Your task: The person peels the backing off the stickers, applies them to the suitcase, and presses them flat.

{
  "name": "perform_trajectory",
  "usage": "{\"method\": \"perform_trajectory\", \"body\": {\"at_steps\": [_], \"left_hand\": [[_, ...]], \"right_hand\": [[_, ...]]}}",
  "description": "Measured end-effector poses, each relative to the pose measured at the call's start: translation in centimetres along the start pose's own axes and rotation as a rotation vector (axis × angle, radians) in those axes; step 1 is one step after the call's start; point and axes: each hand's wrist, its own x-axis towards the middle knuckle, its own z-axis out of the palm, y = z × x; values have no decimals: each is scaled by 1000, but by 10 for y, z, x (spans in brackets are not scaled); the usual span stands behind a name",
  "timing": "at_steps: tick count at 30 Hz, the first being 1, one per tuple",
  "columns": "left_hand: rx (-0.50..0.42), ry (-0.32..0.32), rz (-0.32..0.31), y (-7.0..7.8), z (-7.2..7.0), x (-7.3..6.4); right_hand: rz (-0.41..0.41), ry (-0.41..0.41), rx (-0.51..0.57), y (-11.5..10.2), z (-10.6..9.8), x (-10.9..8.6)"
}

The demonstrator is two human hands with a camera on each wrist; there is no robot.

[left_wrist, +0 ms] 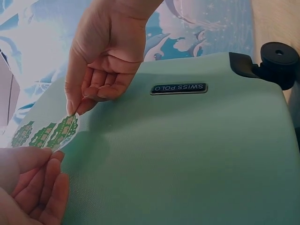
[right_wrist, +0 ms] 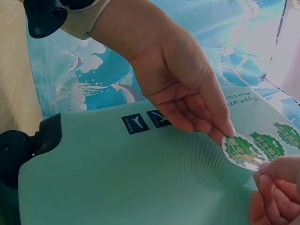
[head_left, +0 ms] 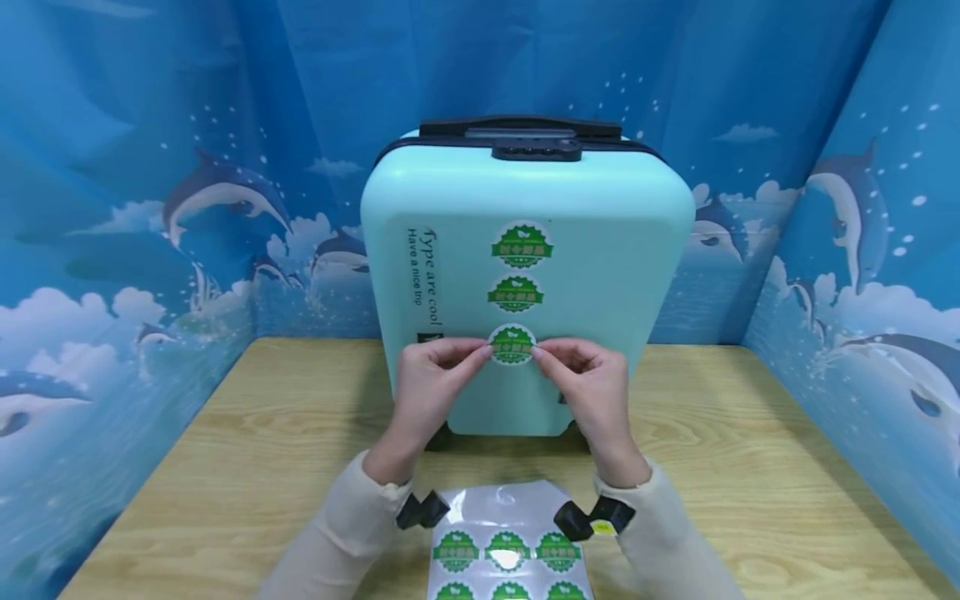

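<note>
A mint-green suitcase (head_left: 600, 275) stands upright, with two round green-and-white stickers (head_left: 522, 245) (head_left: 515, 294) one above the other on its front. Below them, a third round sticker (head_left: 512, 344) is at the suitcase face, held by both hands. My left hand (head_left: 429, 383) pinches its left edge between thumb and index finger. At the opposite edge, my right hand (head_left: 596, 387) pinches it the same way. In the left wrist view the sticker (left_wrist: 65, 131) overlaps the suitcase surface, its rim slightly raised. The right wrist view shows the sticker (right_wrist: 240, 152) between both thumbs.
A sheet of similar green stickers (head_left: 487, 506) lies on the wooden table (head_left: 247, 467) between my forearms. Black wheels (left_wrist: 280, 58) are at the suitcase's bottom, a black handle (head_left: 517, 127) on top. A blue dolphin-print curtain (head_left: 322, 75) encloses the back and sides.
</note>
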Motion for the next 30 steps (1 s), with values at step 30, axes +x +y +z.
{"method": "perform_trajectory", "body": {"at_steps": [30], "left_hand": [[39, 37, -43, 3, 5, 4]], "right_hand": [[-45, 88, -9, 1, 7, 2]]}}
